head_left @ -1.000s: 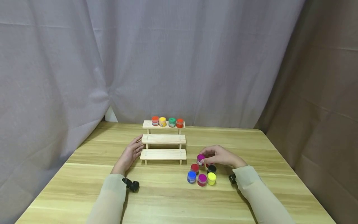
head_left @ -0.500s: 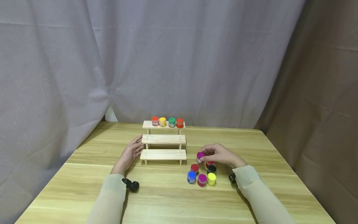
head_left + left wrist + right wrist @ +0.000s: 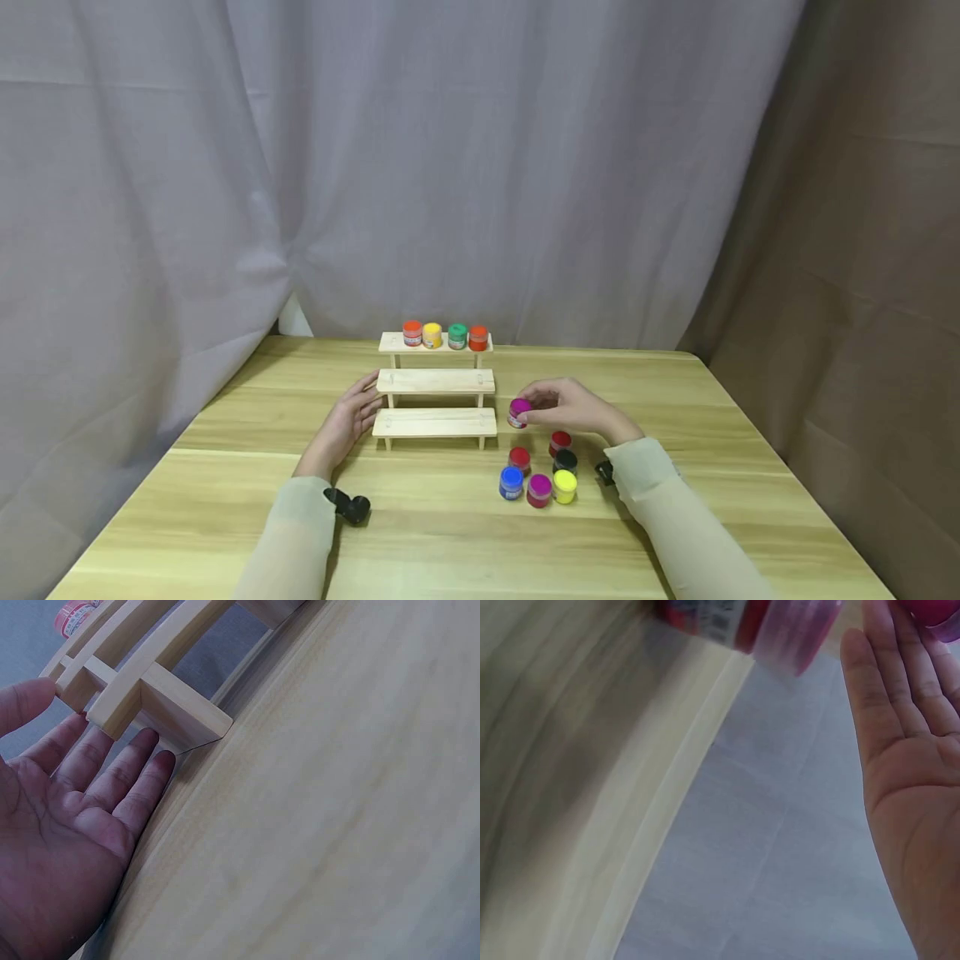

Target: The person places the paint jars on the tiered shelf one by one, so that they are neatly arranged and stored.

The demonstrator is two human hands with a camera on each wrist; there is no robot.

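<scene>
A three-tier wooden stand [image 3: 435, 423] stands on the table. My left hand [image 3: 347, 427] is at its left side, fingers extended; in the left wrist view the fingertips [image 3: 146, 742] are against or close beside the stand's end. Right of the stand, my right hand [image 3: 573, 410] pinches a small purple-lidded paint jar [image 3: 518, 412] between thumb and fingers, above the table. Four-colour top shelf jars include an orange-red jar [image 3: 412, 333], a yellow-orange jar [image 3: 432, 336] and a green jar [image 3: 457, 337]. The two lower shelves bear no jars.
Below my right hand stand several jars: red [image 3: 519, 460], another red [image 3: 560, 443], black [image 3: 565, 463], blue [image 3: 512, 482], purple [image 3: 539, 490] and yellow [image 3: 565, 486]. A grey curtain [image 3: 480, 167] hangs behind the wooden table [image 3: 420, 542].
My right hand has lifted the purple-lidded jar from beside the other jars and moved it left towards the stand. The left hand keeps its place at the stand.
</scene>
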